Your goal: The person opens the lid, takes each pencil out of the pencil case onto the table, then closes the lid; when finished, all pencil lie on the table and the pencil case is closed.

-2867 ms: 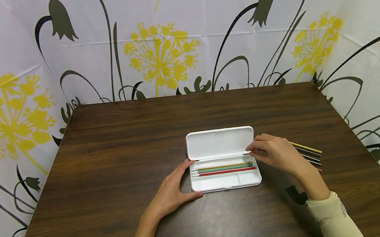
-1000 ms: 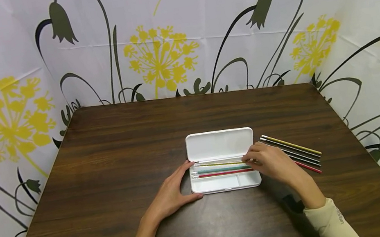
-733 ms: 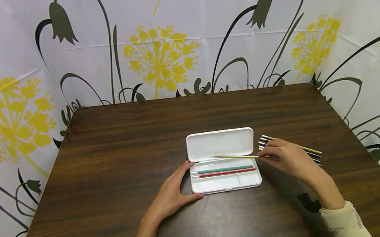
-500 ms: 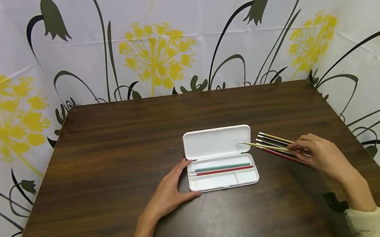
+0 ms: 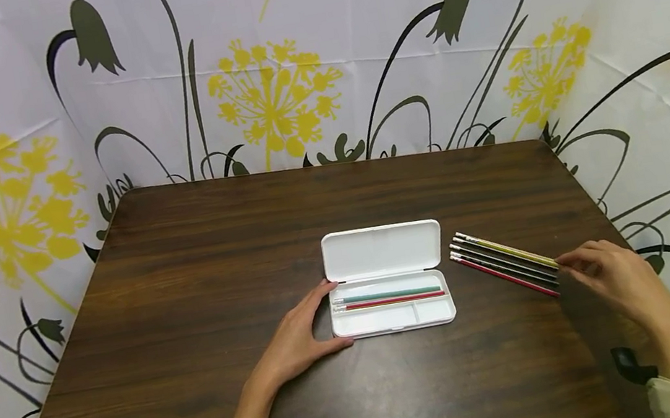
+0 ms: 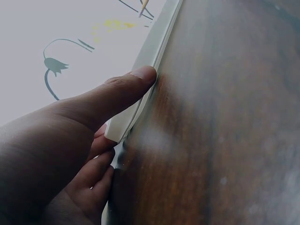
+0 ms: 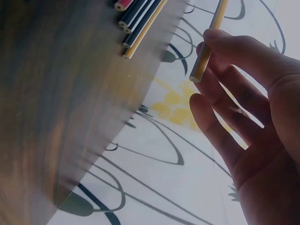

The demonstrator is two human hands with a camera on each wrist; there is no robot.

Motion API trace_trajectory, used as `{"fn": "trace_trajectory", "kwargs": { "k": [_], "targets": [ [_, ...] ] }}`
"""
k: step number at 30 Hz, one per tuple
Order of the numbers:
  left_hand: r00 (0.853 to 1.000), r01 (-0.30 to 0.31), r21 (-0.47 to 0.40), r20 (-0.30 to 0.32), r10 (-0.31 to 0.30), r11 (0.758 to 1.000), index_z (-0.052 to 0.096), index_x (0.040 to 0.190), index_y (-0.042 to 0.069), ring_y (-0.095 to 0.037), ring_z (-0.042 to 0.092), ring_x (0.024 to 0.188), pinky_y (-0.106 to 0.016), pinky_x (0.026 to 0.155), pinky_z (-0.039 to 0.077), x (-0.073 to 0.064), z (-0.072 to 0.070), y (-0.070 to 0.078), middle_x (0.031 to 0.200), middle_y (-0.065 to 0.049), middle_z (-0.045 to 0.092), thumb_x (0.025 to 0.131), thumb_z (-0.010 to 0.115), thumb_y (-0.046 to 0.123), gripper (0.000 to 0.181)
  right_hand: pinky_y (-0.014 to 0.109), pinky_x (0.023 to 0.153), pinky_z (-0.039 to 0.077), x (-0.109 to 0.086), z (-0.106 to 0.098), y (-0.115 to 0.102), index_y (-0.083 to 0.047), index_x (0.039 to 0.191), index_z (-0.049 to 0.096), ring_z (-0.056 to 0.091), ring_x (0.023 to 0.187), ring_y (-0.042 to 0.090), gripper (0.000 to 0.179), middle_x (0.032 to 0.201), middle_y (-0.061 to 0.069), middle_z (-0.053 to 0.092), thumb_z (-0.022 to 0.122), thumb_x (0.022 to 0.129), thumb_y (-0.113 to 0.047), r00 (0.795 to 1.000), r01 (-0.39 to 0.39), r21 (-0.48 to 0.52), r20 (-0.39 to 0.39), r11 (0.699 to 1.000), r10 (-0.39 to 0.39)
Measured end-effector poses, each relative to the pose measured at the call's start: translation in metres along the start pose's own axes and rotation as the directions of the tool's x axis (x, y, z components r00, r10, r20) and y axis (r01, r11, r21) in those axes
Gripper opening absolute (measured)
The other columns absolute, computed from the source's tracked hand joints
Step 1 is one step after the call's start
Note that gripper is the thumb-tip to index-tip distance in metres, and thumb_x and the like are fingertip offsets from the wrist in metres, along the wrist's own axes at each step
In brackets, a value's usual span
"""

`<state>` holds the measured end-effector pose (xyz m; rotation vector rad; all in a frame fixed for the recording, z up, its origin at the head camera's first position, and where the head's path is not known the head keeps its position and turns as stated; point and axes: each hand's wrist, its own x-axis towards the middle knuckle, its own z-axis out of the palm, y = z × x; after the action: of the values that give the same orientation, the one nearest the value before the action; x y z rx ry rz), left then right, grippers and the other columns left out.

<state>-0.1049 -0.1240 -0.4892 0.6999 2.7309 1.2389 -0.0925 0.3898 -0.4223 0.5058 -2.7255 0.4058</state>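
A white pencil case (image 5: 374, 320) lies on the table with its lid (image 5: 382, 250) raised. Inside are a teal pencil (image 5: 397, 293) and a red pencil (image 5: 402, 298). My left hand (image 5: 295, 338) grips the case's left end, thumb at the near edge, fingers toward the hinge. In the left wrist view the thumb (image 6: 136, 77) presses the case's side. To the right of the case my right hand (image 5: 624, 281) pinches a yellow pencil (image 7: 201, 65) near its unsharpened end, between thumb and fingers. That pencil is above the loose pencils' far side in the head view.
Several loose pencils, including a red pencil (image 5: 510, 276) and dark ones, lie slanted side by side right of the case. The brown table (image 5: 198, 260) ends at a flower-printed cloth (image 5: 384, 106) behind and at both sides.
The right hand has lifted the yellow pencil out of the case and carried it right, to the loose pencils. The left hand has stayed on the case.
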Motion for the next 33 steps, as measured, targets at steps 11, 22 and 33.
{"fn": "trace_trajectory", "kwargs": {
  "k": [11, 22, 33],
  "targets": [
    [1.000, -0.003, 0.002, -0.004, 0.003, 1.000, 0.039, 0.150, 0.019, -0.020, 0.035, 0.139, -0.047, 0.106, 0.035, 0.000, 0.000, -0.002, 0.155, -0.005, 0.034, 0.073, 0.086, 0.044, 0.093, 0.036, 0.059, 0.048, 0.034, 0.010, 0.017, -0.010, 0.096, 0.075, 0.061, 0.069, 0.014, 0.017, 0.083, -0.004, 0.064, 0.080, 0.081, -0.006, 0.994, -0.035, 0.032, 0.107, 0.999, 0.031],
    [1.000, 0.009, 0.003, 0.000, -0.009, 1.000, 0.039, 0.150, 0.020, -0.019, 0.035, 0.139, -0.046, 0.107, 0.035, 0.000, 0.000, 0.000, 0.155, -0.003, 0.033, 0.073, 0.086, 0.045, 0.093, 0.037, 0.059, 0.048, 0.043, 0.016, 0.027, -0.011, 0.097, 0.076, 0.061, 0.070, 0.015, 0.014, 0.083, -0.003, 0.064, 0.078, 0.084, -0.010, 0.986, -0.071, 0.028, 0.153, 0.997, 0.066],
    [1.000, 0.014, -0.008, 0.006, -0.014, 1.000, 0.039, 0.150, 0.020, -0.020, 0.035, 0.139, -0.047, 0.107, 0.034, 0.000, 0.000, -0.001, 0.155, -0.004, 0.034, 0.073, 0.086, 0.044, 0.093, 0.038, 0.058, 0.048, 0.041, 0.026, 0.036, -0.011, 0.098, 0.076, 0.063, 0.071, 0.018, 0.014, 0.084, -0.003, 0.066, 0.078, 0.085, -0.015, 0.974, -0.101, 0.057, 0.208, 0.993, 0.087]
  ]
}}
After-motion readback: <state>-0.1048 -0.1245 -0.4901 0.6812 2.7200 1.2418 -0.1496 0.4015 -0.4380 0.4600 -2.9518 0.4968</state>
